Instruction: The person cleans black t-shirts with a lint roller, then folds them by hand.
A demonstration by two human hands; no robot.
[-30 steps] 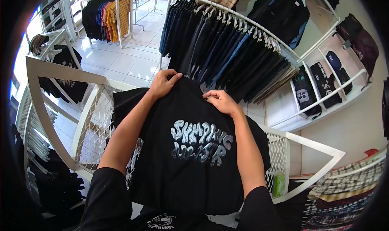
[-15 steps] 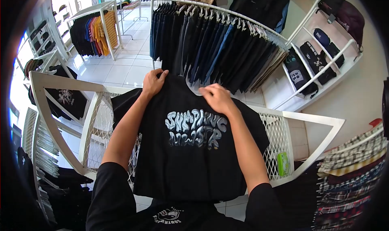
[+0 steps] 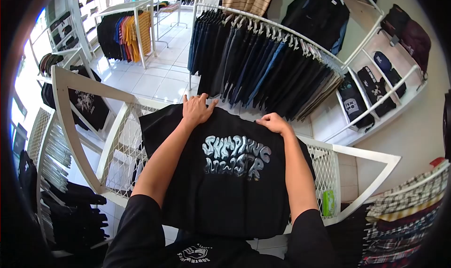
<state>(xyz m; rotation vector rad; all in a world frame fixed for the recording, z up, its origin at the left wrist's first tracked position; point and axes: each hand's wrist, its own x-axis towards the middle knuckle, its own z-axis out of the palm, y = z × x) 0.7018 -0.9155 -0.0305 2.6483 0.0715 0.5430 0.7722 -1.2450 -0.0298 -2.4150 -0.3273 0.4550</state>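
A black T-shirt (image 3: 225, 193) lies spread over a white mesh-panelled stand, with silvery bubble lettering across its upper part. At its left shoulder near the neckline, my left hand (image 3: 197, 110) rests on the cloth with its fingers apart. My right hand (image 3: 276, 123) pinches the shirt's top edge to the right of the neckline, thumb and forefinger together. The lettering (image 3: 236, 157) sits between my forearms. Sleeves of the shirt drape to both sides over the mesh.
The white stand (image 3: 366, 159) has angled frame ends on both sides. A green packet (image 3: 328, 203) is on its right mesh. Beyond it hangs a rail of dark trousers (image 3: 253, 56). Shelves with caps and bags (image 3: 376, 87) line the right wall; checked shirts (image 3: 408, 216) hang at lower right.
My left hand has loosened from the raised shoulder and spread its fingers on the cloth. My right hand has shifted right along the top edge into a pinch. The camera view has shifted slightly.
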